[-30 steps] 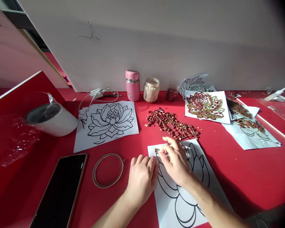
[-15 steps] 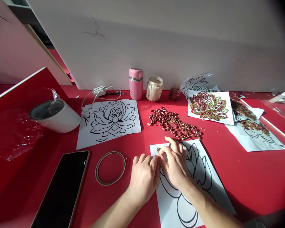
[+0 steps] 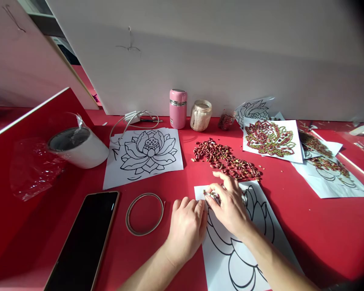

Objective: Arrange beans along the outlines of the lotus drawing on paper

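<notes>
A white sheet with a black lotus outline (image 3: pixel 218 258) lies on the red table in front of me. My left hand (image 3: pixel 188 222) rests closed at the sheet's left edge; its curled fingertips, and anything in them, are hidden. Over the upper part of the sheet is my right hand (image 3: pixel 229 202), thumb and fingers bent but apart. Small beans (image 3: pixel 214 196) show on the paper beneath its fingers, partly covered. A loose pile of dark red speckled beans (image 3: pixel 227 159) is spread just beyond the sheet.
Left are a phone (image 3: pixel 81 242), a tape ring (image 3: pixel 127 218), a leaning white roll (image 3: pixel 85 147) and printed lotus sheets (image 3: pixel 113 178). A pink flask (image 3: pixel 178 109) and a jar (image 3: pixel 200 116) stand behind. A bean-covered lotus picture (image 3: pixel 269 137) lies right.
The fingers of my right hand have parted a little, and more of the small beans under them shows. My left hand stays in place. The whole view has shifted slightly.
</notes>
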Action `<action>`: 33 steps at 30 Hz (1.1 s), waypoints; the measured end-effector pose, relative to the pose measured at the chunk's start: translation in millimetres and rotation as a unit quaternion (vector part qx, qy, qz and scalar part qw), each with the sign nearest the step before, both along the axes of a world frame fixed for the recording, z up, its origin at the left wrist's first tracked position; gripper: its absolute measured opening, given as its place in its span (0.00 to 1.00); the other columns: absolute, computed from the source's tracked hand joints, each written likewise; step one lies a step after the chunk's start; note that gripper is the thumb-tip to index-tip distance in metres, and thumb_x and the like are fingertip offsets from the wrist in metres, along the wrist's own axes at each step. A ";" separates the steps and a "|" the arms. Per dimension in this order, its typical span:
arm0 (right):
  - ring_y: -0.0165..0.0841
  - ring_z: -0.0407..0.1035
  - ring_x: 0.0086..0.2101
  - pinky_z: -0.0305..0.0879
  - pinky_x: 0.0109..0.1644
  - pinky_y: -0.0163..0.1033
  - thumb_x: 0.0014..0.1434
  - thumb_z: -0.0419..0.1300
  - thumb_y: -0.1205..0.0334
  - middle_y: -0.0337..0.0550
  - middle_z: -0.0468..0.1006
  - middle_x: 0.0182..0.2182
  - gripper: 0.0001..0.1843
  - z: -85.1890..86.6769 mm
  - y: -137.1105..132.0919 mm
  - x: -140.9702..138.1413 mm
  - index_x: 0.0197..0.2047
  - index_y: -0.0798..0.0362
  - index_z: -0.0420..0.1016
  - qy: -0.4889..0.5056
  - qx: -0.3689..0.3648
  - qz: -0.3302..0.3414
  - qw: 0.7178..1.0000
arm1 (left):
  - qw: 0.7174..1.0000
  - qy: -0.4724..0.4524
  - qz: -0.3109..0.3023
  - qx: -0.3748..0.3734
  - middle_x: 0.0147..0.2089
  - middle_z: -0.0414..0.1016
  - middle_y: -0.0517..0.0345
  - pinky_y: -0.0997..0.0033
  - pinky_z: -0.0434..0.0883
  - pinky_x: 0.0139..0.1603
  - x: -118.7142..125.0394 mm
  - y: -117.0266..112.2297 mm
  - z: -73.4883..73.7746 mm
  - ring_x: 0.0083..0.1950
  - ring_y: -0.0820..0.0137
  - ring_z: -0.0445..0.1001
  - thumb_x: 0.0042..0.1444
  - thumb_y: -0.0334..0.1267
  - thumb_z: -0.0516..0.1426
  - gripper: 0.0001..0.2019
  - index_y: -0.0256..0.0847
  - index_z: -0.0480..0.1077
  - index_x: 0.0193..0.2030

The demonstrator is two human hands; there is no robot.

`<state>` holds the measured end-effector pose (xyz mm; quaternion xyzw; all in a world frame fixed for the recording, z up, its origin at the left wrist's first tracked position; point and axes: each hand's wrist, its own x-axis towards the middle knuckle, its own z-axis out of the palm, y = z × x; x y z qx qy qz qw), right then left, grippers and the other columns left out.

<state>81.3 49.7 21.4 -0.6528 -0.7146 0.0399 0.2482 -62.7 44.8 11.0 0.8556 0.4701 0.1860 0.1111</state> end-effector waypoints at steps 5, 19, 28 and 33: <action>0.39 0.60 0.45 0.57 0.46 0.48 0.50 0.56 0.65 0.45 0.62 0.51 0.02 -1.4 2.5 -3.7 0.31 0.50 0.68 -0.009 -0.002 -0.003 1.000 | 1.000 0.000 0.001 0.005 0.28 0.67 0.58 0.67 0.52 0.30 -1.0 0.3 0.4 0.29 0.68 0.59 0.59 0.35 0.46 0.09 0.40 0.66 0.38; 0.40 0.60 0.47 0.57 0.47 0.47 0.53 0.54 0.59 0.46 0.63 0.50 0.05 -9.3 3.8 2.2 0.31 0.50 0.68 0.016 0.018 -0.020 1.000 | 1.000 0.000 0.001 0.002 0.28 0.67 0.57 0.67 0.53 0.30 -2.1 -1.0 1.6 0.30 0.68 0.60 0.58 0.35 0.47 0.08 0.40 0.67 0.38; 0.40 0.60 0.48 0.57 0.49 0.48 0.51 0.56 0.60 0.46 0.62 0.50 0.04 -12.3 5.0 7.5 0.31 0.50 0.68 0.031 0.025 -0.025 0.999 | 1.000 0.001 0.001 0.007 0.28 0.67 0.57 0.67 0.54 0.30 -0.6 0.7 1.2 0.30 0.67 0.61 0.57 0.35 0.48 0.08 0.40 0.67 0.39; 0.41 0.60 0.48 0.58 0.47 0.49 0.51 0.56 0.59 0.46 0.62 0.51 0.05 -7.5 2.0 0.7 0.32 0.49 0.68 0.010 0.006 -0.025 1.000 | 1.000 -0.011 0.003 0.012 0.27 0.68 0.57 0.67 0.54 0.30 -0.8 1.4 2.2 0.29 0.68 0.62 0.57 0.35 0.48 0.08 0.39 0.67 0.39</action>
